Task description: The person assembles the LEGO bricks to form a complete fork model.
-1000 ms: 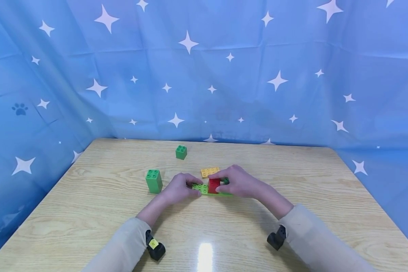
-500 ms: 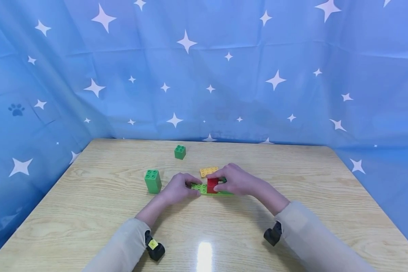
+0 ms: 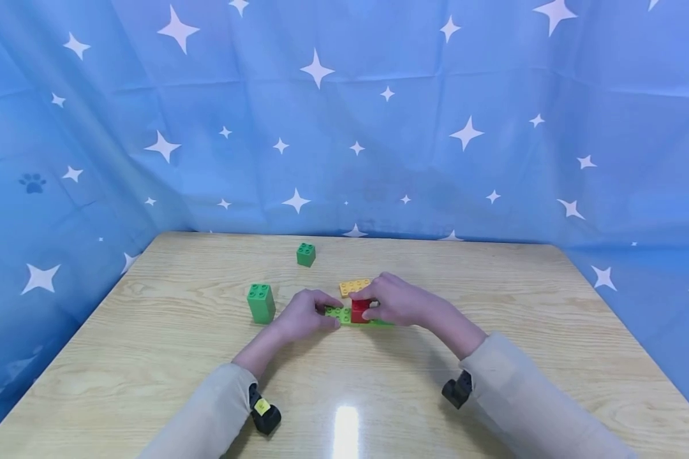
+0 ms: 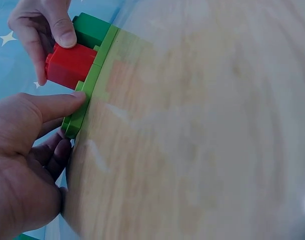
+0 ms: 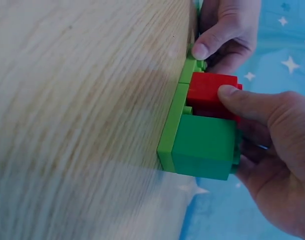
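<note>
Two flat light-green bricks lie end to end on the table, forming a low strip. A red brick stands on it across the seam, and a taller dark green brick sits at the strip's right end, largely behind the fingers in the head view. My left hand grips the strip's left end, thumb on the near side. With thumb and fingers my right hand pinches the upper part of the red brick, its thumb on the near face.
Just behind the strip lies a flat yellow brick, partly covered by my right hand. A tall green brick stands left of my left hand, and a small green brick farther back. A blue starry cloth hangs behind the wooden table.
My right hand and wrist have shifted slightly left, covering more of the dark green brick. Both hands keep their hold; the bricks stay in place.
</note>
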The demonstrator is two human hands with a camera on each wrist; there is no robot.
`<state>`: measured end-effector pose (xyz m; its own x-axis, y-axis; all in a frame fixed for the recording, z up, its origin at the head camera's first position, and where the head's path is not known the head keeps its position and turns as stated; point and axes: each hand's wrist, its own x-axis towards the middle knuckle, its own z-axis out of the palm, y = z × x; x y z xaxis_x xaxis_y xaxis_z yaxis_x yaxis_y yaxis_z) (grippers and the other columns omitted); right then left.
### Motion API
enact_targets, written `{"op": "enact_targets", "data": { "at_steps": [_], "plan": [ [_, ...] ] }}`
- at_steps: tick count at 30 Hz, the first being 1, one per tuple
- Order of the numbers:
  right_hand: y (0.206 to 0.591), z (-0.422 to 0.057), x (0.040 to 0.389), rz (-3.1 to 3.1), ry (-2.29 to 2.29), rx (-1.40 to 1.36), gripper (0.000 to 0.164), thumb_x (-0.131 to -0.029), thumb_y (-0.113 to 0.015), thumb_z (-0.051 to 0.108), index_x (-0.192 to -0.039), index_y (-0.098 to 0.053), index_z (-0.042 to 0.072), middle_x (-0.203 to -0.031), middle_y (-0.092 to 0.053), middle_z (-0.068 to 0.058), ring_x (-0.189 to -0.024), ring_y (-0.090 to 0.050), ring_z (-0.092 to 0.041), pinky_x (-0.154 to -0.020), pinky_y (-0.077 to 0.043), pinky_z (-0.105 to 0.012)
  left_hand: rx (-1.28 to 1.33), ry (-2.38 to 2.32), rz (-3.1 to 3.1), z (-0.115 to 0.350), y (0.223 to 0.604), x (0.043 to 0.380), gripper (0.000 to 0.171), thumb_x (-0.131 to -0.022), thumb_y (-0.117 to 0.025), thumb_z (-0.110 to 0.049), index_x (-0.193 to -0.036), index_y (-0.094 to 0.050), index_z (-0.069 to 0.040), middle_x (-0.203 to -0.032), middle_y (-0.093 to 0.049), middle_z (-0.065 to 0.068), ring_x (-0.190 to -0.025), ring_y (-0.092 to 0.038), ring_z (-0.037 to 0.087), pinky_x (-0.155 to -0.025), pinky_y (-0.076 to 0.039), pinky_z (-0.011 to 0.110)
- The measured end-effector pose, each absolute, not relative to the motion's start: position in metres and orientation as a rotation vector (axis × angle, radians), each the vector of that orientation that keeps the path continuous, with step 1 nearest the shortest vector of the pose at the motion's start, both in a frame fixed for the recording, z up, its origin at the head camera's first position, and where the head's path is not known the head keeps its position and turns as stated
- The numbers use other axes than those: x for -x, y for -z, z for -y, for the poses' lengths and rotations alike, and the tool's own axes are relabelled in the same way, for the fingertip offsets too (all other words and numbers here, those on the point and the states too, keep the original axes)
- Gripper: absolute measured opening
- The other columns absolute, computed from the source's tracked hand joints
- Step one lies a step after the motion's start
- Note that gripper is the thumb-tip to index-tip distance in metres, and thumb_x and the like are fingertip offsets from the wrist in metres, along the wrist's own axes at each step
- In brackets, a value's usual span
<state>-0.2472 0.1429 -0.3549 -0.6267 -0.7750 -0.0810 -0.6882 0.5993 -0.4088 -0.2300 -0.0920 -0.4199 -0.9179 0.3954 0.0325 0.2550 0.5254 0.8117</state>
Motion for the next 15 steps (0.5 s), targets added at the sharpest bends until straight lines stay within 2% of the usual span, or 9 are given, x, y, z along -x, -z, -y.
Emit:
{"op": "enact_targets", "data": {
  "at_steps": [5,9,13,15],
  "plan": [
    [0.360,-0.147,0.247,-2.583,0.541,1.172,0.045,-0.097,-0.072,0.010,-0.140,-0.061,0.003,-0.082,-0.069,0.002,-0.060,-0.040,-0.009,-0.059,-0.037,-0.026,-0.563,-1.347,-2.602,0.090,0.422,0.233,0.031,-0.087,-0.081,-0.010,-0.117,-0.077,-0.007,-0.114,-0.072,0.005,-0.095,-0.060,0.017,-0.086,-0.051,0.037],
    [0.364,-0.149,0.245,-2.594,0.589,1.160,0.045,-0.097,-0.072,0.012,-0.141,-0.062,0.004,-0.074,-0.062,0.003,-0.060,-0.037,-0.009,-0.059,-0.035,-0.026,-0.567,-1.346,-2.607,0.091,0.423,0.232,0.032,-0.087,-0.081,-0.010,-0.118,-0.076,-0.008,-0.115,-0.071,0.005,-0.096,-0.060,0.017,-0.087,-0.051,0.038],
    [0.367,-0.150,0.243,-2.619,0.642,1.135,0.044,-0.097,-0.072,0.015,-0.140,-0.063,0.005,-0.076,-0.063,0.005,-0.059,-0.037,-0.009,-0.058,-0.035,-0.025,-0.572,-1.350,-2.614,0.093,0.422,0.229,0.033,-0.087,-0.081,-0.010,-0.119,-0.076,-0.008,-0.116,-0.071,0.005,-0.098,-0.060,0.018,-0.089,-0.051,0.040],
    [0.368,-0.151,0.241,-2.629,0.670,1.119,0.044,-0.098,-0.072,0.016,-0.140,-0.063,0.006,-0.082,-0.067,0.005,-0.059,-0.038,-0.009,-0.057,-0.036,-0.025,-0.565,-1.351,-2.617,0.093,0.421,0.228,0.033,-0.087,-0.081,-0.010,-0.119,-0.076,-0.008,-0.117,-0.070,0.005,-0.099,-0.060,0.018,-0.090,-0.051,0.040]
  ]
}}
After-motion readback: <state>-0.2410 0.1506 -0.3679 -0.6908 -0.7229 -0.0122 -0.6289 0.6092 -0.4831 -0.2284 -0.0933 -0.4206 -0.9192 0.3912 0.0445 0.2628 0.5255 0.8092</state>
